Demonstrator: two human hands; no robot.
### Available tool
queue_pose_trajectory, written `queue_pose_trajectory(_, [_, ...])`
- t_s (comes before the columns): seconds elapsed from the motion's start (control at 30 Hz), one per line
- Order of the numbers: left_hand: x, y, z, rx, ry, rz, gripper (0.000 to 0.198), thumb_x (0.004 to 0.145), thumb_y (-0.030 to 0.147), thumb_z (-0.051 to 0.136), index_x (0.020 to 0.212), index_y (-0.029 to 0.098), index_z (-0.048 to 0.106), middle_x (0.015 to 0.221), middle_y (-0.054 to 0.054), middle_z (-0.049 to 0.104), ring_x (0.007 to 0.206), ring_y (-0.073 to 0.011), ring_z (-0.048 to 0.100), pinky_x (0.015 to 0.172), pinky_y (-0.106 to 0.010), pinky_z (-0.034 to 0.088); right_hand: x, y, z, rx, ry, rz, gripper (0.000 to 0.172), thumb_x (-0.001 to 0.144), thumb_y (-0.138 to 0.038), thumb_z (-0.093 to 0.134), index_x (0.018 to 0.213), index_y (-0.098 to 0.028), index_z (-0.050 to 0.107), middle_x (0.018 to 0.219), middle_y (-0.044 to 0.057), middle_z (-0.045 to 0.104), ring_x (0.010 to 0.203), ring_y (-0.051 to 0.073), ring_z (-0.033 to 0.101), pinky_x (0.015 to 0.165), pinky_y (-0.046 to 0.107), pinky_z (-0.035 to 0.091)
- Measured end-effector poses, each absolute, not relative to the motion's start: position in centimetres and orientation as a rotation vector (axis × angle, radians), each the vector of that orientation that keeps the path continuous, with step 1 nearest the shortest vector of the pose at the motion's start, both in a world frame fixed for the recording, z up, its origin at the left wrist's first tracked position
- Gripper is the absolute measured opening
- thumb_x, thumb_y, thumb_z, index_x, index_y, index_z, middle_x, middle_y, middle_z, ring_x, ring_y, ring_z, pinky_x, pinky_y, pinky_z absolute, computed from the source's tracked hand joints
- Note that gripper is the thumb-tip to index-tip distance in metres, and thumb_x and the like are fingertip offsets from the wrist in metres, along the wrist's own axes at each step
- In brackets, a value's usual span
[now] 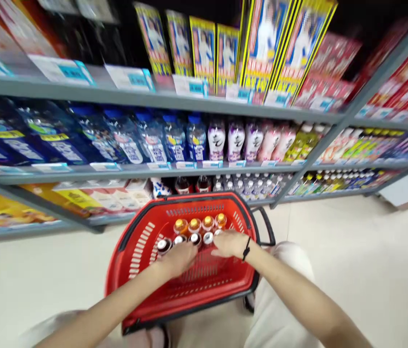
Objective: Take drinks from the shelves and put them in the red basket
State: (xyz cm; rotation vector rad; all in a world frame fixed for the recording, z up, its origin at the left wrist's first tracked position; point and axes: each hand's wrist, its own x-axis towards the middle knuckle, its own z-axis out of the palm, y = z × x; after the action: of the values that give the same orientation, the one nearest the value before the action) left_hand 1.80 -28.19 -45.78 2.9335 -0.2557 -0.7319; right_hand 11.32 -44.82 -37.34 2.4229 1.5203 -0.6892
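Observation:
A red shopping basket [117, 278] with black trim stands between my legs. Inside it, orange-capped bottles [194, 224] form the far row. In front of them stand dark bottles with white caps [164, 245]. My left hand [179, 258] reaches in from the left, its bent fingers closed at the near side of a white-capped bottle [195, 239]; the fingertips are partly hidden. On the right, my right hand [230, 243], with a black cord on the wrist, curls over the end bottle of the near row. That bottle is mostly covered by the hand.
Ahead runs a grey shelf rack [175, 104] with price tags. Blue-capped bottles [153, 137] and purple-labelled bottles [236, 140] fill its middle level; yellow-edged boxes [269, 46] stand above. The basket's black handle [268, 226] sticks out right. Pale floor [348, 261] surrounds the basket.

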Motion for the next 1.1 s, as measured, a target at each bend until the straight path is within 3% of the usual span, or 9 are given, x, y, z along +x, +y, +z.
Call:
queue_pose_trajectory(0.07, [0.7,-27.8,-43.6,2.951,-0.199,-0.734,0.035,0.102,0.018,0.05,0.121,0.009,0.078,0.12,-0.024,0.075,0.116,-0.0362,0.074,0.102,-0.046,0.058,11.6,-44.7,-36.7,2.408,1.574,-0.587,0.028,0.099,-0.035,0.063,0.109,-0.014,0.079,0.111,0.014,0.081,0.103,0.029,0.079,0.078,0.032,0.061])
queue_pose_trajectory(0.23, [-0.6,-27.3,-41.7,2.912,-0.065,-0.966,0.032,0.076,0.007,0.073,0.105,0.011,0.085,0.111,-0.026,0.079,0.111,-0.0437,0.076,0.095,-0.048,0.062,13.1,-43.3,-32.3,2.503,1.607,-0.217,0.027,0.103,-0.024,0.05,0.099,-0.015,0.075,0.102,0.012,0.079,0.094,0.025,0.077,0.082,0.032,0.056])
queue_pose_trajectory(0.37, [-1.4,-27.4,-40.3,2.874,-0.092,-0.826,0.041,0.096,0.017,0.057,0.128,0.005,0.078,0.13,-0.028,0.073,0.126,-0.0393,0.071,0.109,-0.047,0.055,16.0,-40.2,-24.3,2.635,1.578,0.177,0.032,0.107,-0.02,0.038,0.105,-0.015,0.069,0.108,0.011,0.075,0.102,0.023,0.07,0.095,0.033,0.051])
queue_pose_trajectory(0.47, [-1.8,-27.6,-38.9,2.843,-0.099,-0.77,0.041,0.097,0.019,0.056,0.128,0.001,0.077,0.128,-0.027,0.074,0.125,-0.039,0.071,0.108,-0.046,0.056,19.1,-36.9,-16.2,2.711,1.544,0.671,0.039,0.107,-0.019,0.03,0.115,-0.012,0.067,0.119,0.015,0.07,0.118,0.025,0.062,0.108,0.036,0.045])
queue_pose_trajectory(0.6, [-1.8,-27.3,-37.9,2.811,-0.095,-0.746,0.044,0.097,0.025,0.059,0.133,0.007,0.075,0.132,-0.024,0.073,0.129,-0.0361,0.07,0.11,-0.043,0.056,23.9,-32.2,-6.6,2.615,1.384,1.279,0.049,0.1,-0.013,0.031,0.14,-0.003,0.057,0.143,0.022,0.06,0.139,0.028,0.05,0.122,0.042,0.037])
queue_pose_trajectory(0.7, [-1.5,-26.8,-38.3,2.833,-0.035,-0.766,0.043,0.094,0.019,0.06,0.131,0.007,0.076,0.13,-0.026,0.073,0.129,-0.037,0.07,0.109,-0.044,0.056,27.1,-29.3,-2.5,2.557,1.272,1.267,0.065,0.096,-0.018,0.041,0.156,0.004,0.036,0.164,0.028,0.04,0.157,0.038,0.03,0.128,0.054,0.027])
queue_pose_trajectory(0.73, [-1.4,-26.7,-38.5,2.847,-0.01,-0.773,0.043,0.092,0.016,0.06,0.13,0.006,0.076,0.129,-0.027,0.073,0.129,-0.0379,0.07,0.109,-0.046,0.056,27.9,-28.5,-1.8,2.562,1.252,1.193,0.067,0.094,-0.016,0.042,0.156,0.007,0.034,0.164,0.03,0.039,0.158,0.039,0.03,0.128,0.056,0.026])
queue_pose_trajectory(0.9, [-1.5,-26.4,-39.2,2.874,0.019,-0.771,0.045,0.089,0.014,0.063,0.131,0.005,0.076,0.127,-0.03,0.073,0.126,-0.0403,0.07,0.107,-0.049,0.057,29.4,-27.3,-1.8,2.566,1.205,0.978,0.048,0.093,-0.015,0.043,0.137,0.004,0.05,0.139,0.032,0.059,0.139,0.041,0.052,0.121,0.06,0.033])
queue_pose_trajectory(1.1, [-2.2,-26.7,-38.4,2.832,-0.035,-0.767,0.044,0.095,0.022,0.063,0.132,0.002,0.074,0.131,-0.03,0.072,0.127,-0.0396,0.07,0.108,-0.047,0.057,28.7,-29.8,-2.6,2.531,1.422,1.114,0.055,0.092,-0.025,0.062,0.14,-0.002,0.049,0.139,0.026,0.052,0.128,0.034,0.056,0.112,0.049,0.047])
